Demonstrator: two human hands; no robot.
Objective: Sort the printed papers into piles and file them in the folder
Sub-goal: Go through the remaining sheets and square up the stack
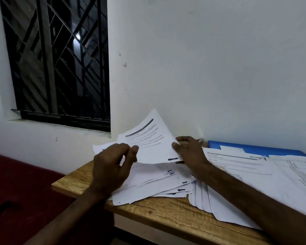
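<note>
Top sheet (148, 142) is being held tilted above the fanned pile (159, 183) at the tabletop's (166, 214) left end. Left hand (111, 167) and right hand (189, 151) are pinching its opposite edges. Judgement: separate one sheet only, uncreased. Blue folder (254, 148) is lying along the far edge.

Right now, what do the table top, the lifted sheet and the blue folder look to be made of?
Table top: wood or wood-look laminate, matt; grain lines show. Lifted sheet: thin white printer paper, bowing where held. Blue folder: likely plastic or coated card, smooth; too little shows to say.
</note>
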